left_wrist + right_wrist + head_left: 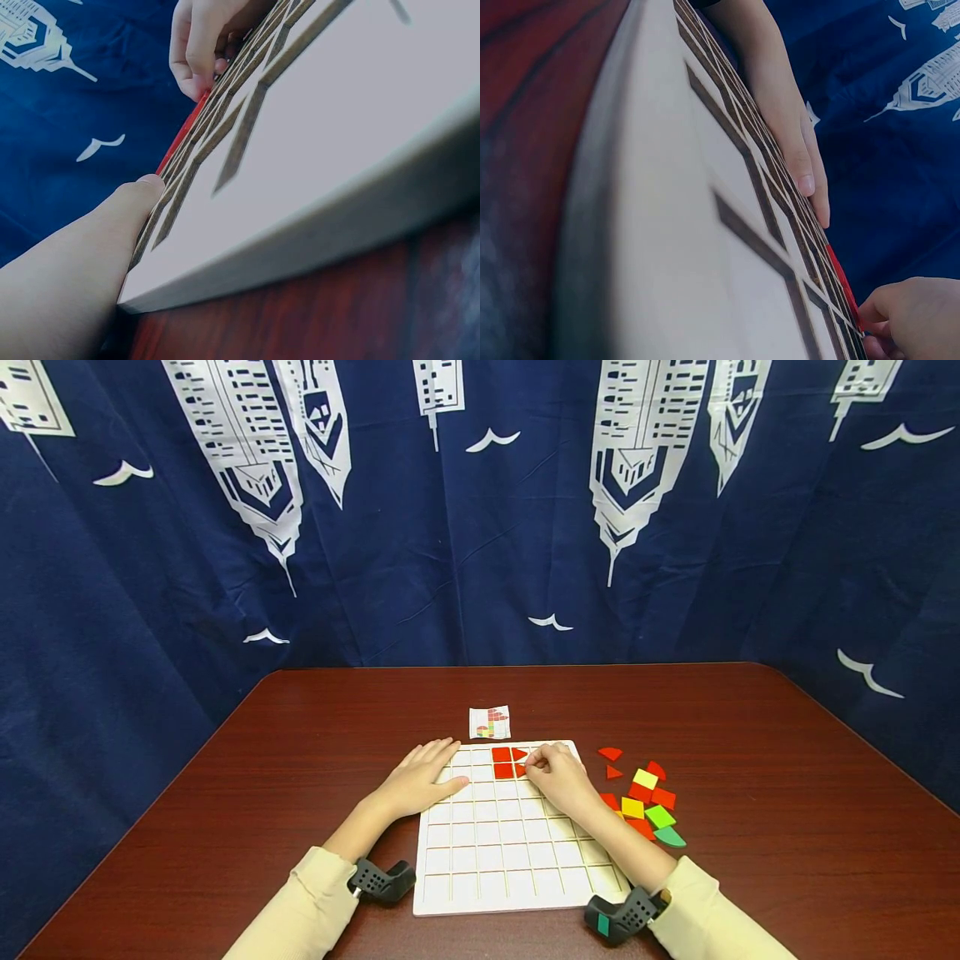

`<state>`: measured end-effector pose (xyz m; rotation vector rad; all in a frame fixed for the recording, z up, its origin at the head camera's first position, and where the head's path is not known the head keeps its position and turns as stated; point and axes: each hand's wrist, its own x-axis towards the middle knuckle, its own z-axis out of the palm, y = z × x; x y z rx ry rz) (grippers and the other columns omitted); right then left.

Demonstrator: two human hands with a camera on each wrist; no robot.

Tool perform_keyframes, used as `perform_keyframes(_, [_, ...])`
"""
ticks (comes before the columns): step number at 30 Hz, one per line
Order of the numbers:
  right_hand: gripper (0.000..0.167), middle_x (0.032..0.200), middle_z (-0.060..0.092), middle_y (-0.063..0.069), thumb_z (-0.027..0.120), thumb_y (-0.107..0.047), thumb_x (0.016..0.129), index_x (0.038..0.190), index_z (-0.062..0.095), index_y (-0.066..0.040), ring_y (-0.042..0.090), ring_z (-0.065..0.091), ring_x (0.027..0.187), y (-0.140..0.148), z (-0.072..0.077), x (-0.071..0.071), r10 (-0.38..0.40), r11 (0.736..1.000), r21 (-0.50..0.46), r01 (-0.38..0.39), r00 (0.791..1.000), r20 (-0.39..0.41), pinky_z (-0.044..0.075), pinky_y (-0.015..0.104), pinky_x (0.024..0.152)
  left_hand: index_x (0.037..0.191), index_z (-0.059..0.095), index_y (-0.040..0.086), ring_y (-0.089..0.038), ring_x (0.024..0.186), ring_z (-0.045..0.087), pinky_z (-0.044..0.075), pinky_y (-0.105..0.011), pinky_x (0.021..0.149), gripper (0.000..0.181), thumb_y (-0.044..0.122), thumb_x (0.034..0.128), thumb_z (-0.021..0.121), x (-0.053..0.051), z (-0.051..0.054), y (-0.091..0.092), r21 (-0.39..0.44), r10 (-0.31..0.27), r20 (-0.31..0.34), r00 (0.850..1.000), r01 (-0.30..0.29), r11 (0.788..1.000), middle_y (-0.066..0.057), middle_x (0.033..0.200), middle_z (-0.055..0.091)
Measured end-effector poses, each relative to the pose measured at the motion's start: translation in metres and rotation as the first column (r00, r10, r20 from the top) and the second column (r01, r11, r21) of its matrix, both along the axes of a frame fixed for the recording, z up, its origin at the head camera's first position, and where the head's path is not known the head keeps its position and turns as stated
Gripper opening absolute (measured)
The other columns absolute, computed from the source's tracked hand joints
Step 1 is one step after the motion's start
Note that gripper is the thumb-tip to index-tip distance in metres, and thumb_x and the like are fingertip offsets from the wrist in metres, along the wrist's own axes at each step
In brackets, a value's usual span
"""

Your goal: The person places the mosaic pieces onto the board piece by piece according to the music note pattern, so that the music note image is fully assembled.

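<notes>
A white board [495,860] with a grid of square cells lies on the table. Near its far edge sit two red square tiles [501,754], with two red pointed tiles [519,754] to their right. The fingertips of my right hand [558,781] pinch the nearer pointed tile [520,770], partly covering it. My left hand [422,781] rests with fingers spread over the board's far left corner, its thumb on the grid. In the left wrist view, the right hand [206,45] bends down to a red edge. The right wrist view shows the left hand [791,135] lying along the board.
A small picture card [489,722] of coloured blocks lies just beyond the board. Loose red, yellow and green tiles [660,817] are scattered to the board's right, some partly behind the right forearm. A dark blue patterned curtain [450,568] hangs behind the brown table [300,727].
</notes>
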<state>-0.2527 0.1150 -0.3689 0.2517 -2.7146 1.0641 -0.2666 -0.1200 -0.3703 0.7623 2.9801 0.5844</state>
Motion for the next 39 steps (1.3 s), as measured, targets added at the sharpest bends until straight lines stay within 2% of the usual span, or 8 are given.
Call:
perform_keyframes(6, [0.005,0.081,0.053,0.002,0.058,-0.013,0.081,0.081,0.063,-0.01,0.01,0.048,0.074,0.001,0.001,0.001,0.018,1.0,0.001,-0.018,1.0,0.008,0.034,0.027,0.071,0.144,0.027,0.015,-0.023,0.14,0.018,0.01,-0.043,0.115,0.068,0.053,0.0902,0.042,0.0,-0.001,0.0,-0.006,0.003,0.0,1.0,-0.003,1.0,-0.007,0.15,0.025])
perform_keyframes(10, [0.009,0.083,0.054,0.003,0.056,-0.013,0.084,0.088,0.062,-0.008,0.011,0.048,0.071,0.007,0.006,0.004,0.058,0.998,-0.043,-0.055,0.996,0.071,0.037,0.024,0.066,0.144,0.027,0.015,-0.023,0.14,0.018,0.01,-0.042,0.115,0.068,0.053,0.0902,0.043,-0.001,-0.001,0.001,-0.002,0.004,0.0,1.0,-0.004,1.0,-0.007,0.15,0.025])
perform_keyframes(15, [0.013,0.084,0.058,0.005,0.054,-0.013,0.087,0.096,0.062,-0.006,0.012,0.049,0.069,0.024,0.011,0.004,0.109,0.992,-0.071,-0.101,0.987,0.114,0.04,0.023,0.06,0.144,0.027,0.014,-0.024,0.141,0.018,0.009,-0.043,0.115,0.068,0.053,0.0906,0.043,0.001,-0.001,0.0,0.006,-0.002,0.012,1.0,0.002,1.0,-0.007,0.151,0.024])
perform_keyframes(19, [0.016,0.088,0.06,0.005,0.053,-0.016,0.09,0.1,0.061,-0.007,0.013,0.05,0.071,0.04,0.015,0.005,0.127,0.991,-0.07,-0.118,0.982,0.139,0.04,0.024,0.062,0.144,0.026,0.014,-0.024,0.141,0.018,0.009,-0.043,0.115,0.068,0.052,0.0906,0.043,0.0,-0.001,0.0,0.007,-0.002,0.018,1.0,0.002,1.0,-0.007,0.151,0.024])
perform_keyframes(25, [0.021,0.086,0.06,0.008,0.052,-0.019,0.091,0.105,0.06,-0.005,0.016,0.048,0.072,0.065,0.02,0.004,0.111,0.993,-0.055,-0.105,0.984,0.139,0.038,0.025,0.059,0.145,0.026,0.015,-0.023,0.141,0.018,0.01,-0.042,0.115,0.068,0.054,0.0905,0.042,-0.002,-0.001,-0.001,-0.003,-0.002,0.005,1.0,0.002,1.0,-0.007,0.151,0.024])
perform_keyframes(32, [0.023,0.087,0.06,0.009,0.052,-0.021,0.092,0.107,0.059,-0.005,0.018,0.05,0.076,0.09,0.023,0.002,0.075,0.997,-0.02,-0.073,0.988,0.136,0.038,0.027,0.062,0.145,0.025,0.017,-0.025,0.141,0.017,0.016,-0.047,0.113,0.069,0.055,0.0897,0.043,-0.005,-0.003,-0.001,0.01,0.004,0.011,1.0,-0.004,1.0,-0.006,0.151,0.023])
perform_keyframes(36, [0.023,0.086,0.06,0.01,0.053,-0.018,0.091,0.108,0.059,-0.004,0.017,0.052,0.073,0.095,0.024,0.0,0.077,0.997,-0.005,-0.077,0.988,0.135,0.039,0.027,0.061,0.145,0.025,0.018,-0.026,0.141,0.017,0.019,-0.051,0.111,0.069,0.055,0.0894,0.043,-0.006,-0.005,-0.002,0.019,0.008,0.024,1.0,-0.009,1.0,-0.005,0.151,0.022])
perform_keyframes(39, [0.022,0.09,0.06,0.009,0.054,-0.017,0.091,0.106,0.061,-0.003,0.016,0.052,0.074,0.089,0.025,0.001,0.098,0.995,0.019,-0.102,0.987,0.128,0.041,0.026,0.062,0.145,0.025,0.019,-0.026,0.141,0.017,0.02,-0.051,0.111,0.069,0.055,0.0893,0.043,-0.005,-0.005,-0.002,0.024,0.008,0.03,1.0,-0.009,1.0,-0.004,0.151,0.022])
